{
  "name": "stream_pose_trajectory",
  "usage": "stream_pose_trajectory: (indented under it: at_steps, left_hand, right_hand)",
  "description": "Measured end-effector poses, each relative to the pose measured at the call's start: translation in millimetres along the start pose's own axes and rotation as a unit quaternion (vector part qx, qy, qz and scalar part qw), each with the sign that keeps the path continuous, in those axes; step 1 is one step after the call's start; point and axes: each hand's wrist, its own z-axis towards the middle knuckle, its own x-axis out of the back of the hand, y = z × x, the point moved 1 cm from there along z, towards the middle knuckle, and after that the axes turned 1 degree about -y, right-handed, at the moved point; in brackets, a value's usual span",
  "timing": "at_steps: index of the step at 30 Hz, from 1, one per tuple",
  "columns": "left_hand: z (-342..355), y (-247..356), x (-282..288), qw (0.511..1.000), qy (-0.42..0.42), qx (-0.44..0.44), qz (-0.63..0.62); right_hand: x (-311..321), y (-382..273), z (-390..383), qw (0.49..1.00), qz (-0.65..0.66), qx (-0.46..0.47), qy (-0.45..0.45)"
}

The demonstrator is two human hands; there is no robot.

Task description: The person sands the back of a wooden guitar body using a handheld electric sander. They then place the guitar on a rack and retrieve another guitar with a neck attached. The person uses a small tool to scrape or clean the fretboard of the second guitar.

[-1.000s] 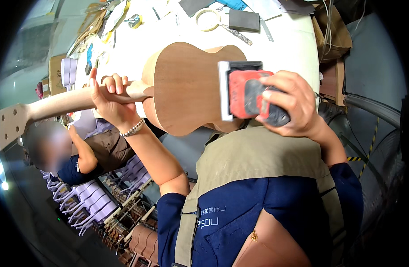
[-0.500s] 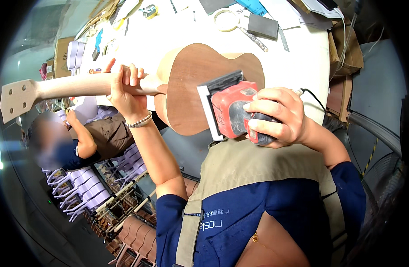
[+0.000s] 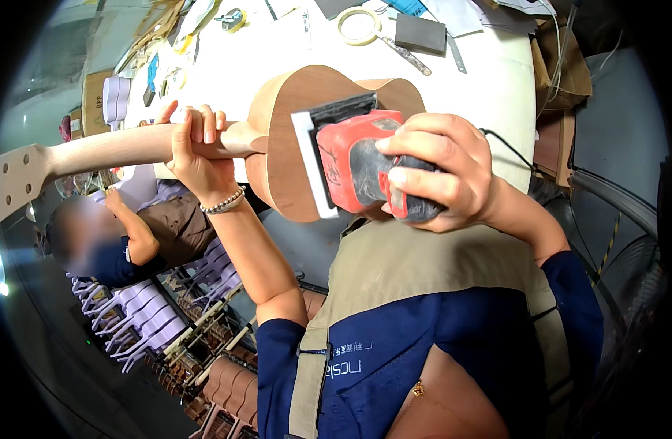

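Note:
An unfinished wooden ukulele (image 3: 281, 95) lies back upward at the near edge of the white table (image 3: 482, 88), its pale neck (image 3: 109, 148) and four-holed headstock (image 3: 20, 179) reaching out to the left. My left hand (image 3: 203, 154), with a beaded bracelet on the wrist, is wrapped round that neck close to the heel. My right hand (image 3: 446, 168) grips a red and black electric sander (image 3: 351, 161), its pad tilted over the ukulele's back, covering much of the body; whether the whole pad touches the wood I cannot tell. A black cable runs rightward from the sander.
Tape rolls (image 3: 358, 25), a dark block (image 3: 420, 35) and papers lie at the table's back. A co-worker (image 3: 146, 234) works at the left, near racks of lilac instrument bodies (image 3: 142, 314). Cardboard boxes (image 3: 559, 62) and a curved metal tube (image 3: 614, 205) are at the right.
Over the last second, the sander in my right hand has shifted leftward and become more tilted, covering more of the body near the heel. My left hand still holds the neck.

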Motion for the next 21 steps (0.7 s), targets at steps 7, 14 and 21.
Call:
stream_pose_trajectory:
  at_steps: [7,14,21]
  left_hand:
    - [-7.1,-0.5,16.7,0.999,0.031,-0.002,0.014]
    - [-4.2,0.5,-10.9,1.0,-0.006,-0.003,0.025]
    - [-5.8,-0.2,1.2,1.0,0.006,-0.008,0.016]
  right_hand:
    - [33.6,-0.8,-44.4,0.984,-0.023,-0.148,-0.098]
    - [22.9,-0.8,-14.0,0.977,-0.063,-0.195,0.055]
    - [-4.0,16.2,13.4,0.976,-0.067,-0.174,0.114]
